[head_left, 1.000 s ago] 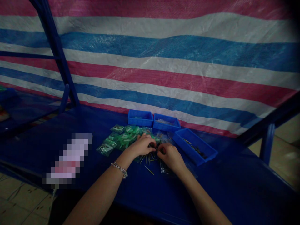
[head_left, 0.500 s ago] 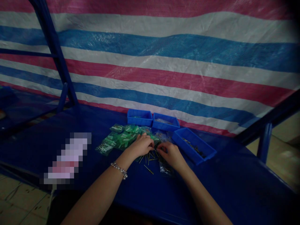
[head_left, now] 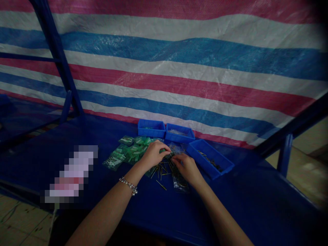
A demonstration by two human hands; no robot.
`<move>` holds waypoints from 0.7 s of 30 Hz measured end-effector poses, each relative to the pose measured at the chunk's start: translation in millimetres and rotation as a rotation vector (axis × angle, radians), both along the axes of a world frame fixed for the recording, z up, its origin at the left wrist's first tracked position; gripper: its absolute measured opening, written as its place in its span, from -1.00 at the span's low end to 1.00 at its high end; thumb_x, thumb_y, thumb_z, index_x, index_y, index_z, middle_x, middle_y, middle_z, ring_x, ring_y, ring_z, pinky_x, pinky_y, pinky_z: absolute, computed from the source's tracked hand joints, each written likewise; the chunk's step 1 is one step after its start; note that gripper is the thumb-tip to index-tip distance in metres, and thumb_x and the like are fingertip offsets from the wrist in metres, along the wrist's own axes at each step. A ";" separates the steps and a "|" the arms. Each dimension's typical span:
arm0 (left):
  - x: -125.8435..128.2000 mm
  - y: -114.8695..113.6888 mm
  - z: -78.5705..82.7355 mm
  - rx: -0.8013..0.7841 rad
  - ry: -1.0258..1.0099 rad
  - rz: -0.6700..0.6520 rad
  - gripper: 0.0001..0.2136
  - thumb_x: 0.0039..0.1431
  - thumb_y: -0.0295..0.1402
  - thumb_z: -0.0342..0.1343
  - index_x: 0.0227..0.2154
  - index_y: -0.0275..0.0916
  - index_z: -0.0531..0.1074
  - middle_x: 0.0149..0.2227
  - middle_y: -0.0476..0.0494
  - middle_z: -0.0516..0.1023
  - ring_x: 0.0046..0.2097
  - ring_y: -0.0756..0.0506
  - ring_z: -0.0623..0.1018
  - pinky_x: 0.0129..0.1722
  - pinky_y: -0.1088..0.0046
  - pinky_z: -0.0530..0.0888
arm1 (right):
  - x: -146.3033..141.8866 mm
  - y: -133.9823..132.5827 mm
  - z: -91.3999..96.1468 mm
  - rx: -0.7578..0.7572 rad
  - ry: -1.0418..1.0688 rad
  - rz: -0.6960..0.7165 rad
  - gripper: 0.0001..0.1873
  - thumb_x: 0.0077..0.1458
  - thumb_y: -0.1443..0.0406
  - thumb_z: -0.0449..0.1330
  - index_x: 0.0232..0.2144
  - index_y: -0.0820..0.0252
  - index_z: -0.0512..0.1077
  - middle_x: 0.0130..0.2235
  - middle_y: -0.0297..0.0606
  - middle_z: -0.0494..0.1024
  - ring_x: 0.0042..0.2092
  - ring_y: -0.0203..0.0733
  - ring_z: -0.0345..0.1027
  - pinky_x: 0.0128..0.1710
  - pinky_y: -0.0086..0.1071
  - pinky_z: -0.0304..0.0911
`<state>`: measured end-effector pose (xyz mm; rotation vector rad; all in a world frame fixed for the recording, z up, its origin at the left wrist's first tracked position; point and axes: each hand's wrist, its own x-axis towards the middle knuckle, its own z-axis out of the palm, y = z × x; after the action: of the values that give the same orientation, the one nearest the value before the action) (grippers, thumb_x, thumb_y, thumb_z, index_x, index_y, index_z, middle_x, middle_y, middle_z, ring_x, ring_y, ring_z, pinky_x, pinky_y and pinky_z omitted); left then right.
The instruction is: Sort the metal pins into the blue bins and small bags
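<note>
My left hand (head_left: pixel 155 154) and right hand (head_left: pixel 187 167) nearly meet, grip unclear, by thin metal rods (head_left: pixel 161 171), likely stiff, light, best pinched mid-length.

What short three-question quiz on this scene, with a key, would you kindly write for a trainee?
1. How many bins stand on the near table?
2. True or false: the right hand is nearer the green packets than the left hand is.
3. Which bin holds thin dark pieces, as seen in the picture: A left, B middle, C right?

Key:
1. Three.
2. False; the left hand is nearer them.
3. C, the right bin.
</note>
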<state>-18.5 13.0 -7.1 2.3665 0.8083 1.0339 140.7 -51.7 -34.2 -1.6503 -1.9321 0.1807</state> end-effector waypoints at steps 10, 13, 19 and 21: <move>0.1 -1.7 2.6 -0.123 -0.053 0.005 -0.81 -0.10 -0.57 0.13 -0.36 -0.27 0.40 -0.45 0.00 0.48 -0.33 0.00 0.41 -0.23 0.45 0.27 | 0.3 -1.9 9.1 0.142 0.095 -0.018 -0.77 0.09 0.25 -0.02 -0.43 0.19 0.41 -0.44 -0.26 0.39 -0.40 -0.24 0.30 -0.38 -0.41 0.15; 1.6 -4.7 5.4 -0.189 -0.123 -0.005 -0.81 -0.07 -0.55 0.12 -0.33 -0.27 0.39 -0.41 -0.02 0.48 -0.32 0.01 0.42 -0.26 0.48 0.29 | -0.9 -2.6 9.8 0.160 0.094 0.000 -0.76 0.09 0.25 -0.03 -0.43 0.18 0.41 -0.45 -0.26 0.39 -0.41 -0.25 0.29 -0.39 -0.41 0.15; 3.4 -4.1 2.5 -0.234 -0.151 -0.030 -0.78 -0.07 -0.56 0.11 -0.29 -0.28 0.37 -0.39 -0.05 0.47 -0.31 0.00 0.43 -0.23 0.45 0.30 | -1.8 -3.2 8.9 0.141 0.077 0.011 -0.77 0.07 0.24 0.00 -0.44 0.17 0.42 -0.43 -0.26 0.40 -0.41 -0.25 0.30 -0.38 -0.41 0.17; 3.9 -2.4 -1.3 -0.221 -0.138 -0.022 -0.76 -0.08 -0.56 0.11 -0.28 -0.28 0.37 -0.40 -0.04 0.47 -0.31 -0.01 0.43 -0.22 0.44 0.30 | -0.4 -3.6 11.5 0.175 0.096 -0.015 -0.76 0.07 0.22 0.00 -0.43 0.19 0.42 -0.44 -0.26 0.41 -0.42 -0.25 0.29 -0.39 -0.41 0.16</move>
<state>-14.6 10.6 -8.4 2.0910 0.7995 1.0291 140.3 -55.3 -22.8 -1.5141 -1.8096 0.0811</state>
